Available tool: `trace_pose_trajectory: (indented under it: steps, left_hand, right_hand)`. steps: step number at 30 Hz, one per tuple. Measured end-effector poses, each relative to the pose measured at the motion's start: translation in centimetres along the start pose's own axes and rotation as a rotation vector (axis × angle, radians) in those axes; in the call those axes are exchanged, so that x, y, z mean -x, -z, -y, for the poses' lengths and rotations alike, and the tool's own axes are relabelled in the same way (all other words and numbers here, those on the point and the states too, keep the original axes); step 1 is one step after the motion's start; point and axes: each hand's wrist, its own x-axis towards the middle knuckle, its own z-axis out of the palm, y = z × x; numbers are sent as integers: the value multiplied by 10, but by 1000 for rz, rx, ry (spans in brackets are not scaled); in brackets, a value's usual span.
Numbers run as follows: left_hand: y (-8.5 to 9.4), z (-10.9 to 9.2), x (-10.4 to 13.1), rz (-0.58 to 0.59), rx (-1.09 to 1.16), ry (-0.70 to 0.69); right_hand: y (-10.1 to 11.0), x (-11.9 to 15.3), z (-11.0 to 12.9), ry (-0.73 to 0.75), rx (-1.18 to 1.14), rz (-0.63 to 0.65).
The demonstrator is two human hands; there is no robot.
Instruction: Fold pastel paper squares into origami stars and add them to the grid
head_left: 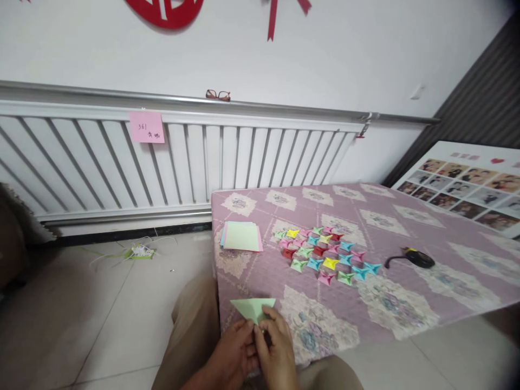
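A light green sheet of paper [252, 307], folded into a triangle, points down toward me over the near edge of the table. My left hand [238, 346] pinches its lower tip from the left. My right hand [277, 344] grips the same tip from the right, its index finger lying along the paper's right side. Beyond my hands, several small folded paper pieces [319, 252] in pink, red, yellow, green and blue stand in loose rows. To their left lies a stack of square coloured paper [242, 237], light green on top.
A patterned purple cloth covers the table [390, 309]. A black object with a strap [418, 258] rests at its right. Behind stands a white radiator [252, 157] with a pink note [147, 128] and glasses [218, 96] above. A power strip [141, 252] lies on the floor; a photo board [459, 181] leans far right.
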Motion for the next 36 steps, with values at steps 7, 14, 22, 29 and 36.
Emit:
trace_pose_trajectory:
  steps: [7, 14, 22, 29, 36]
  left_hand:
    - [2, 1, 2, -56, 12, -47]
    - [6, -4, 3, -102, -354, -131]
    - [-6, -2, 13, 24, -253, -114]
    - [-6, -13, 20, 74, -214, -115]
    - [-7, -38, 38, 186, -594, -91]
  right_hand:
    - [8, 5, 7, -56, -164, -68]
    - [16, -1, 15, -586, -840, 72]
    - [30, -1, 43, -726, -928, 14]
    - [50, 0, 49, -603, -1019, 189]
    - [74, -3, 53, -689, -1335, 266]
